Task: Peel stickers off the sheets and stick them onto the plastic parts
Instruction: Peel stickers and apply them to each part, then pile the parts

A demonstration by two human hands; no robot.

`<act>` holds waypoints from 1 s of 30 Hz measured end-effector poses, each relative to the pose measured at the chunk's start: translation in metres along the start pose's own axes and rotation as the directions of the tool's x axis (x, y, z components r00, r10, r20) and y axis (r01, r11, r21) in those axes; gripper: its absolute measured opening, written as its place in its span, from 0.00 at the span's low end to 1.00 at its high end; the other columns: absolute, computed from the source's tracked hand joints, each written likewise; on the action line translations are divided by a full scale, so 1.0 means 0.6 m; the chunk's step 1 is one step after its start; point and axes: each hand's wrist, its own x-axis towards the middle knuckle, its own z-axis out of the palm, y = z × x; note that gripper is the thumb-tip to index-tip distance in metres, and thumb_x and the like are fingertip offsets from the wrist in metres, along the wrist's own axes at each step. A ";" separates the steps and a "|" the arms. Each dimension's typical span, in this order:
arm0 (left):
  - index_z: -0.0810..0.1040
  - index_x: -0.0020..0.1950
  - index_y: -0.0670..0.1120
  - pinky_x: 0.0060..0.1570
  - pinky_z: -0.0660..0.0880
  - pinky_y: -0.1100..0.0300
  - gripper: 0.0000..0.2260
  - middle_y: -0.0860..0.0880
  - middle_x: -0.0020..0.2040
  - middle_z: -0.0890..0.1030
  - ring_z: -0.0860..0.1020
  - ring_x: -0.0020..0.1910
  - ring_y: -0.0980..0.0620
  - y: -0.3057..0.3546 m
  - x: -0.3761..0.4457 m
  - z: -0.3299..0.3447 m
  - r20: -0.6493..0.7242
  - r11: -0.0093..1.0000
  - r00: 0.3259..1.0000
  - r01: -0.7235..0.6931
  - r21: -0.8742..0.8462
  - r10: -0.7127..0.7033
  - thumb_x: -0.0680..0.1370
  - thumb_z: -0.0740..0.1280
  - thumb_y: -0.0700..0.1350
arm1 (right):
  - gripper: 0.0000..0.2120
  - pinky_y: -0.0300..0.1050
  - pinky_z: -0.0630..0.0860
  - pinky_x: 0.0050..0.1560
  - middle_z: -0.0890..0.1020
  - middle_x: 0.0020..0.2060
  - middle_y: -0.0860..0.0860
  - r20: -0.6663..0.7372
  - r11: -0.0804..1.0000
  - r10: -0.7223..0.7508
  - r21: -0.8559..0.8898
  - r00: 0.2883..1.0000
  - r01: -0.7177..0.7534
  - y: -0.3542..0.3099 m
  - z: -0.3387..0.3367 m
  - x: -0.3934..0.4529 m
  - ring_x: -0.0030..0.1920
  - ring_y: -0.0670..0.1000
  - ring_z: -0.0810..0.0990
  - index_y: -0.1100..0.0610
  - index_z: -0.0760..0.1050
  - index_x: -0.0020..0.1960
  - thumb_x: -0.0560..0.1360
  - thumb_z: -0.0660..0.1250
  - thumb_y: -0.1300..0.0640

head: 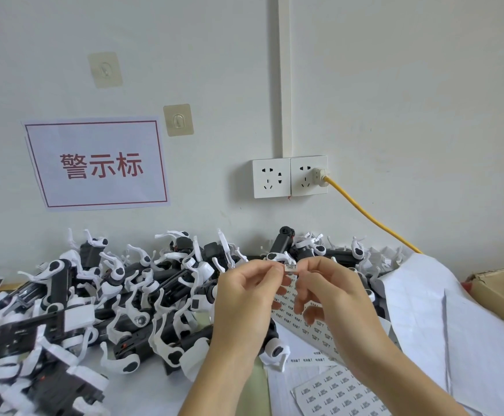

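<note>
A small white sticker (290,268) with dark print is held up between both hands. My left hand (244,298) pinches its left edge with thumb and forefinger. My right hand (331,292) pinches its right edge. Below and behind my right hand a sticker sheet (313,325) with printed labels is partly hidden. Another sticker sheet (340,394) lies flat at the bottom right. A black and white plastic part (274,349) rests beneath my left wrist. A big heap of black and white plastic parts (109,289) fills the left and middle of the table.
Empty white backing sheets (430,310) are piled at the right, with a cardboard box (502,289) beyond them. A yellow cable (370,217) runs from the wall socket (289,177) down to the right. A red-lettered paper sign (97,163) hangs on the wall.
</note>
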 end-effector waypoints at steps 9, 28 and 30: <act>0.86 0.40 0.53 0.44 0.79 0.59 0.09 0.50 0.37 0.86 0.84 0.40 0.53 -0.004 0.001 -0.001 -0.032 0.998 0.999 -0.028 0.062 0.030 0.76 0.72 0.41 | 0.12 0.43 0.71 0.33 0.76 0.28 0.49 -0.055 0.999 0.019 -0.050 0.998 -0.021 -0.002 0.003 -0.002 0.32 0.49 0.76 0.50 0.81 0.41 0.80 0.63 0.59; 0.85 0.38 0.54 0.37 0.76 0.68 0.10 0.55 0.36 0.85 0.82 0.37 0.59 -0.010 0.007 -0.018 0.032 0.945 0.991 -0.132 0.298 0.128 0.78 0.71 0.44 | 0.09 0.31 0.68 0.26 0.81 0.27 0.45 -0.239 0.977 -0.042 -0.214 0.970 -0.010 -0.002 0.000 0.000 0.26 0.40 0.74 0.51 0.81 0.40 0.77 0.67 0.55; 0.84 0.41 0.55 0.37 0.76 0.65 0.06 0.56 0.36 0.84 0.82 0.37 0.58 -0.012 0.011 -0.035 -0.003 0.882 0.988 -0.139 0.450 0.156 0.78 0.70 0.47 | 0.09 0.30 0.68 0.26 0.81 0.28 0.46 -0.274 0.970 -0.044 -0.243 0.961 -0.025 0.001 -0.006 0.003 0.27 0.40 0.74 0.51 0.80 0.39 0.77 0.67 0.54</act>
